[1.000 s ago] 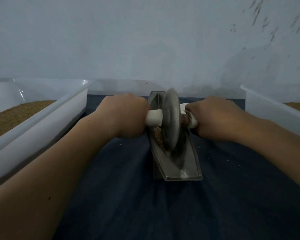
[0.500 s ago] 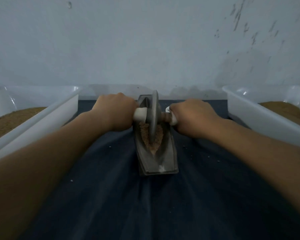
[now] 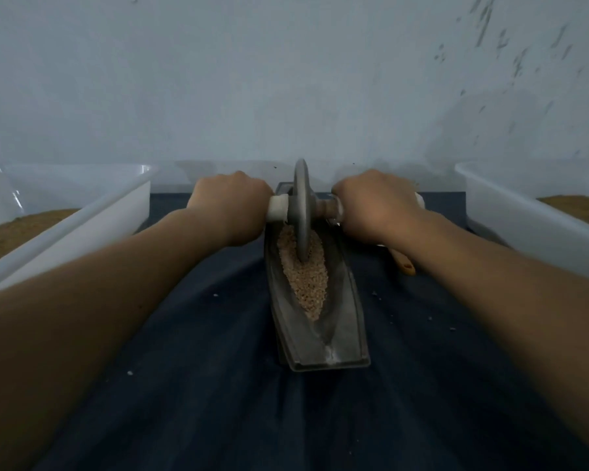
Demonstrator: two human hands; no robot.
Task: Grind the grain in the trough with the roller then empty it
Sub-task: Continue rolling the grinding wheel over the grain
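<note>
Toward the far end of the metal trough (image 3: 349,321), which lay on the cloth-covered table (image 3: 218,385), left hand (image 3: 232,205) and right hand (image 3: 374,205) each had fingers curled round a handle of the roller (image 3: 301,205), apparently to hold its disc upright and press evenly into the grain (image 3: 305,282).

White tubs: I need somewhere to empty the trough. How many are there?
2: left tub at the left edge, right tub at the right edge; others may be out of view.

We see a long gray trough (image 3: 340,321) in the middle of the frame, brown grain (image 3: 306,283) inside. The round gray roller (image 3: 301,212) stands upright at its far end.
</note>
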